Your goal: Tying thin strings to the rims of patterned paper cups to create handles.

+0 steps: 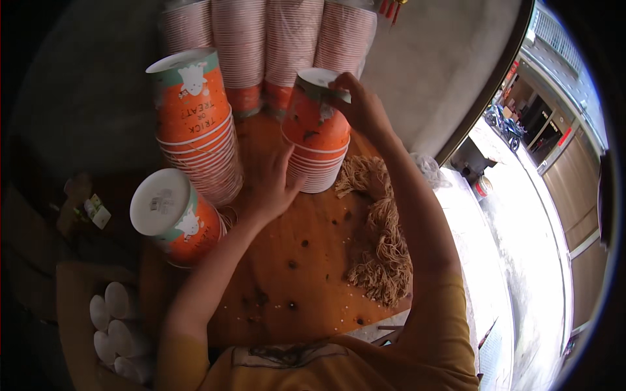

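The left hand point(274, 189) was spread, thumb and fingers well apart and closed round nothing. It lay at the lower left flank of the middle cup stack point(316, 146), so close that contact could not be told for sure. On the wooden table point(293, 280), a tan strand bundle point(381, 251) ran along the right edge, below the right forearm. To the left of the left forearm, the front-left cups point(195, 228) rested with their pale base turned up.

The middle stack stood just beyond the left hand and to its right, upside down, bases up and white rims lower. Its long axis ran upright, so the two hands met it at different heights: the left low at the rims, the right hand point(358, 107) high at the top cup. That right hand was narrow, its bent fingers pinching the top cup's edge by the green base. The right hand was therefore the nearer to the base end, the left to the rim end.

Farther left rose the tall left stack point(195, 124), also inverted. Behind them stood wrapped cup columns point(267, 45) against a grey wall point(430, 72).
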A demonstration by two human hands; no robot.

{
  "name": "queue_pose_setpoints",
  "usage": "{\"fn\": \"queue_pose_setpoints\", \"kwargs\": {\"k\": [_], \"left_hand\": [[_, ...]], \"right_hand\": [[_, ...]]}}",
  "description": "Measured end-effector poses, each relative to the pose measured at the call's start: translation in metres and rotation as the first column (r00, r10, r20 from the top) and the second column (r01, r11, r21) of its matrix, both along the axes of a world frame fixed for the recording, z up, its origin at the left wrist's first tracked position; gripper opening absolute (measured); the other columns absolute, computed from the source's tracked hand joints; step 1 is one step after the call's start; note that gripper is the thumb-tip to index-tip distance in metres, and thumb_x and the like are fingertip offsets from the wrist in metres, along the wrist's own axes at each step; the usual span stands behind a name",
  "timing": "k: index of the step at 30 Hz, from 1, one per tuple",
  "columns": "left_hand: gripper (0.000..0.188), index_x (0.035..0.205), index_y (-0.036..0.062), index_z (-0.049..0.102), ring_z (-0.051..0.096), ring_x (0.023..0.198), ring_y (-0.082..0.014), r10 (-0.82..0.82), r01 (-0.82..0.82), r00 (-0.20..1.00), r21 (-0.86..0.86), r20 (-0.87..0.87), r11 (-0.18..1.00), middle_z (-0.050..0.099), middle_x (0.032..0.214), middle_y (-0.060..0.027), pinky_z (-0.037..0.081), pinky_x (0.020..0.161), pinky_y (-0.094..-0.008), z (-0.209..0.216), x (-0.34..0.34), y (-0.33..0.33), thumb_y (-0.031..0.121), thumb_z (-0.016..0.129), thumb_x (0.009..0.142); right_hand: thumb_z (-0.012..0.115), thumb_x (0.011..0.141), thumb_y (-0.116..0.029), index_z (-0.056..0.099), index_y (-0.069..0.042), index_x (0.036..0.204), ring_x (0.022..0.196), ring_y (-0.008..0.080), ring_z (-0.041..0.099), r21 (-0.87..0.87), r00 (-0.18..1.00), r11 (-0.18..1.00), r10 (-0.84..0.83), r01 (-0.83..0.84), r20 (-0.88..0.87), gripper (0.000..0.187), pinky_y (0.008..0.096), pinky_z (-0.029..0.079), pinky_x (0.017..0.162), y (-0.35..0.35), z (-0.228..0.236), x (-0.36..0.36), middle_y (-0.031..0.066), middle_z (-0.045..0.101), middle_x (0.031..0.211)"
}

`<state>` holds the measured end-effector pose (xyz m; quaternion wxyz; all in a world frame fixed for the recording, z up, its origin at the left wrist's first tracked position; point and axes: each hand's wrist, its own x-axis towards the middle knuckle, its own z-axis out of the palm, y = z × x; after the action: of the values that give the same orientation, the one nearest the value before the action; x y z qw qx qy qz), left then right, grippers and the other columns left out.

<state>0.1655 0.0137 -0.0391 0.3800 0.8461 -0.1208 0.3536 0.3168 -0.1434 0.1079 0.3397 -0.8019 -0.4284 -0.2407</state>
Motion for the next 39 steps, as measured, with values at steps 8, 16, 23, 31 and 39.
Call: {"fn": "queue_pose_setpoints", "kwargs": {"k": [8,16,23,31,39], "left_hand": [[0.056,0.139,-0.0023,0.041,0.048,0.126,-0.0350,0.125,-0.131,0.990,-0.105,-0.060,0.986,0.047,0.137,-0.0252,0.039,0.106,-0.0395,-0.004,0.028,0.013,0.029,0.061,0.096],[0.043,0.137,0.0013,0.046,0.048,0.129,-0.0237,-0.278,0.395,0.912,-0.827,0.301,0.401,0.052,0.137,-0.0138,0.037,0.111,-0.0412,0.080,-0.038,-0.043,0.022,0.053,0.100],[0.039,0.132,-0.0082,0.050,0.053,0.123,-0.0275,-0.034,0.042,0.999,-0.478,0.024,0.878,0.049,0.138,-0.0181,0.046,0.102,-0.0392,0.067,-0.098,-0.014,0.010,0.053,0.099],[0.012,0.101,-0.0017,0.057,0.059,0.075,-0.0394,0.060,0.016,0.992,0.574,-0.114,0.818,0.059,0.083,-0.0208,0.047,0.067,-0.0460,0.067,-0.128,-0.087,0.003,0.055,0.090],[0.011,0.086,0.0050,0.056,0.059,0.074,-0.0308,0.025,0.096,0.983,0.621,-0.184,0.778,0.058,0.080,-0.0116,0.048,0.067,-0.0427,0.045,-0.135,-0.080,0.008,0.063,0.078]], "right_hand": [[0.069,0.089,-0.020,0.058,-0.004,0.106,0.101,0.0199,0.066,0.258,0.994,0.966,-0.014,-0.016,0.112,0.025,0.0340,0.051,0.086,-0.043,0.069,-0.028,0.0073,0.070,0.106],[0.063,0.094,-0.004,0.047,-0.004,0.109,0.111,0.0211,0.059,0.429,0.890,0.864,0.388,-0.262,-0.239,0.022,0.0356,0.053,0.092,-0.132,0.019,-0.151,0.0145,0.051,0.130],[0.063,0.095,-0.024,0.062,-0.008,0.116,0.091,0.0190,0.069,-0.311,0.922,0.950,-0.141,0.024,-0.360,0.027,0.0347,0.057,0.084,-0.232,-0.058,-0.170,0.0065,0.070,0.104],[0.066,0.082,-0.021,0.058,-0.010,0.104,0.092,0.0303,0.064,-0.638,0.914,0.736,-0.388,0.228,-0.120,0.026,0.0436,0.055,0.067,-0.244,-0.145,-0.184,0.0119,0.058,0.094],[0.063,0.082,-0.018,0.062,-0.014,0.092,0.087,0.0271,0.063,-0.536,0.973,0.821,-0.232,0.195,-0.002,0.011,0.0402,0.054,0.065,-0.220,-0.121,-0.194,0.0072,0.059,0.088]]}}
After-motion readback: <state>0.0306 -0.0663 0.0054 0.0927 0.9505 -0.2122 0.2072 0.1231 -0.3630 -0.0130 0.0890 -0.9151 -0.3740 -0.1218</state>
